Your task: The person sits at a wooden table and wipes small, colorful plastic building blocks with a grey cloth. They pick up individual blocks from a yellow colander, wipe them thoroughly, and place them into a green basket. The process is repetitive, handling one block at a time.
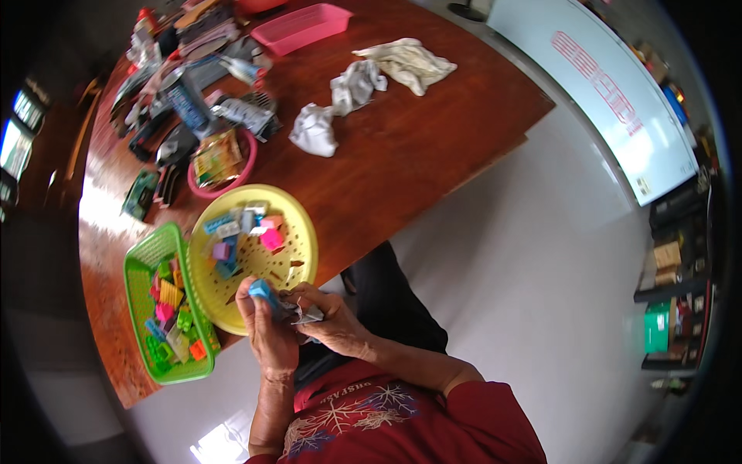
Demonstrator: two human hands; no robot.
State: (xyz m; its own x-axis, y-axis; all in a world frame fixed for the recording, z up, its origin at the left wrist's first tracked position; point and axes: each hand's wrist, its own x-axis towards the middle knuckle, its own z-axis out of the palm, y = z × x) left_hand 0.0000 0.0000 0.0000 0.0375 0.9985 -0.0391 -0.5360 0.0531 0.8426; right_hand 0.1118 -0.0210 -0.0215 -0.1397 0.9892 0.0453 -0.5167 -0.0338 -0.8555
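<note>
A blue toy building block (263,291) is pinched in my left hand (270,332), over the near rim of a yellow perforated basket (290,213). My right hand (334,323) is closed on a greyish cloth (308,314) and holds it against the block; part of the cloth is hidden by my fingers. Inside the yellow basket lie several blocks, among them a bright pink block (271,239), a purple block (222,251) and pale blue ones. Left of it stands a green basket (174,377) filled with many-coloured blocks such as a yellow block (171,294).
Behind the yellow basket sits a pink round basket (249,166) with a packet in it. Crumpled white cloths (314,130) and a cream cloth (410,65) lie on the brown wooden table (371,162). A pink tray (301,29) and a heap of clutter fill the far left.
</note>
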